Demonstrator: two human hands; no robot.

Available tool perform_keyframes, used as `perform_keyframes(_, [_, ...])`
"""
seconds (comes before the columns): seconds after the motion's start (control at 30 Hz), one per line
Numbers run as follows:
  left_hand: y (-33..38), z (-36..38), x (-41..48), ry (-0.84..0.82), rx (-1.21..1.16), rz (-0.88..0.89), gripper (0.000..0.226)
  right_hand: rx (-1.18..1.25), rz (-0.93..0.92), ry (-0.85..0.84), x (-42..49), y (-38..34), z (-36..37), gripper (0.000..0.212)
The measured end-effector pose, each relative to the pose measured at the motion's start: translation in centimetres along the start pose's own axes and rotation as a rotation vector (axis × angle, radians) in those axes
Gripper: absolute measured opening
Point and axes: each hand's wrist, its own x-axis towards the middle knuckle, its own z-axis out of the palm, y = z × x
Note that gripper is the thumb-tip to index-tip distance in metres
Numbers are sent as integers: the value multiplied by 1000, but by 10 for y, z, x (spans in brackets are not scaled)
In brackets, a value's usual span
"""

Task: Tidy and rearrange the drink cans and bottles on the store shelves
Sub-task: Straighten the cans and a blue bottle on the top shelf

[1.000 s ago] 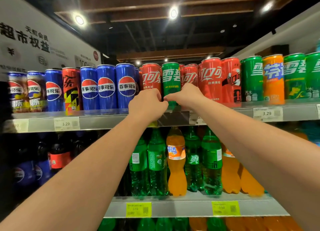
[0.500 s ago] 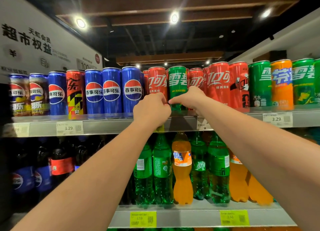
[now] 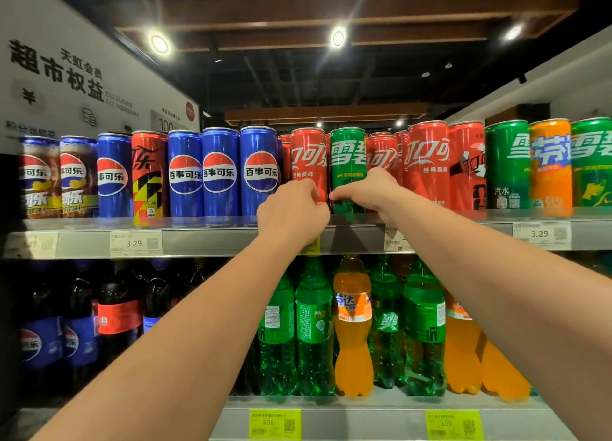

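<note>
Over the last second the shelving has slid lower in the view (the head has tipped up a little). Both hands have stayed at the foot of the same two cans, and the cans have not shifted in the row.

Right hand [image 3: 371,192]: it reaches to the green can [image 3: 347,155], which stands upright in the front row of the upper shelf [image 3: 205,240]. A red can [image 3: 308,159] stands just beside it on its left. The fingers [image 3: 341,193] lie bent across the green can's lower front, with the tips at its left edge. A strip of can shows below them and the label above. The thumb is hidden behind the hand. Finding: the fingers are wrapped round the can low down.

Left hand [image 3: 293,215]: the back of the hand faces the camera, with the fingers curled tight against the lower front of the red can. Whether they actually grip it cannot be told from this angle. A narrow gap separates the fingertips of the two hands.

Three blue cans [image 3: 220,172] stand upright left of the red can. On the lower shelf [image 3: 364,420], beneath the hands, green bottles [image 3: 313,324] and an orange bottle [image 3: 352,341] stand upright.
</note>
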Motion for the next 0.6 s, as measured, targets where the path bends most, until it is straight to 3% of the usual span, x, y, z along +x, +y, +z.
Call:
perform_keyframes(0.4, [-7, 3, 4, 2, -28, 37, 30, -115, -33, 189, -4, -1, 0, 69])
perform_keyframes(0.6, [-5, 2, 4, -13, -48, 56, 26, 18, -62, 296, -11, -8, -2, 66])
